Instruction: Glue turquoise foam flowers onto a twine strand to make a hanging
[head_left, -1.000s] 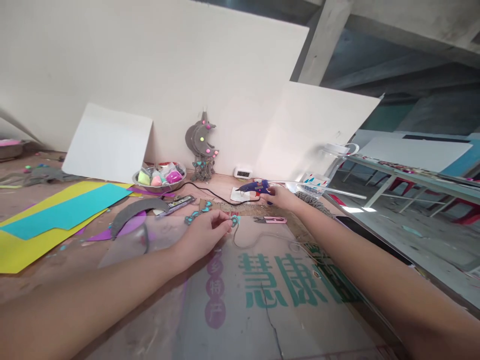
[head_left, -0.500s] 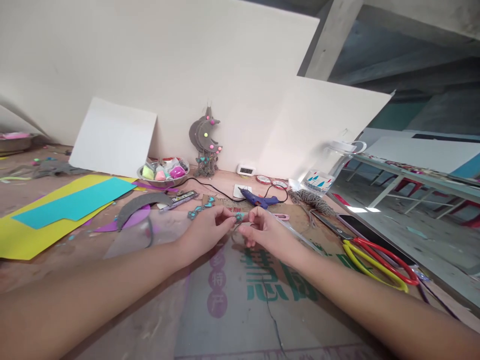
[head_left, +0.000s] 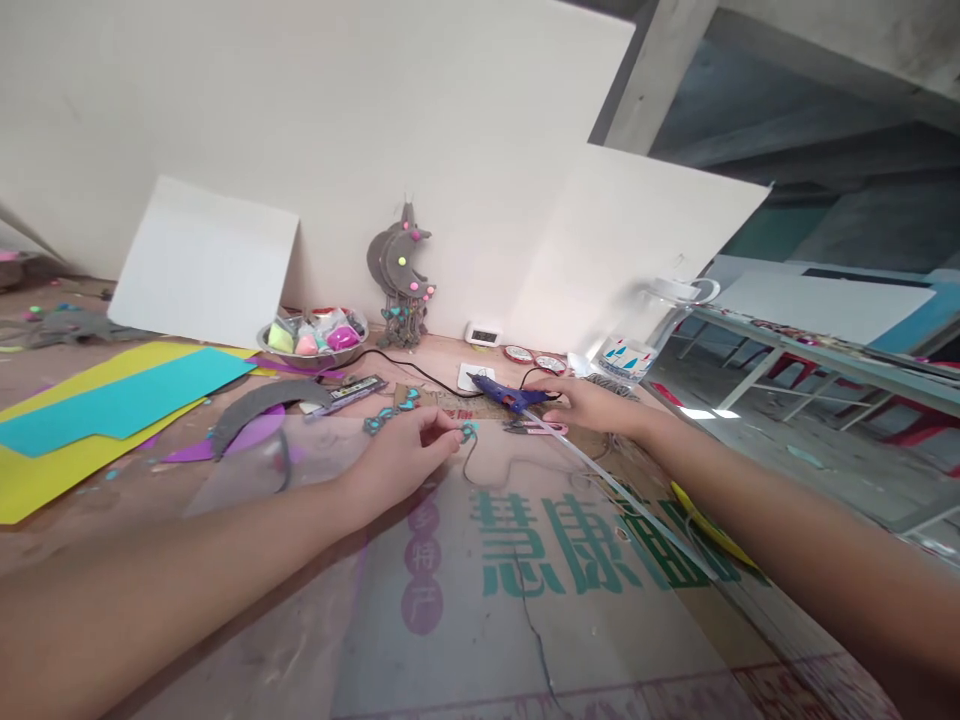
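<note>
My left hand [head_left: 405, 450] pinches a small teal-and-grey ornament [head_left: 469, 431] between thumb and fingertips. A grey string [head_left: 469, 462] trails from it over the clear plastic sheet. More teal-and-grey ornaments [head_left: 409, 400] lie just beyond this hand. My right hand [head_left: 574, 400] has its fingers around the rear of a blue glue gun [head_left: 502, 391], whose nozzle points left. A long translucent glue stick [head_left: 622, 490] reaches from the gun towards the lower right. Close below the gun lies a pink-handled pair of snips [head_left: 544, 428].
A grey crescent moon ornament [head_left: 403, 262] leans against the white board. Left of it are a bowl of coloured clay [head_left: 315, 360], a grey felt arc [head_left: 259, 405] and teal paper [head_left: 135, 395]. On the right stand a clear jug [head_left: 637, 335] and yellow scissor handles [head_left: 712, 525], partly behind my forearm.
My right hand has left the ornament and moved forward and right onto the glue gun. My left hand still holds the ornament. The view has shifted slightly.
</note>
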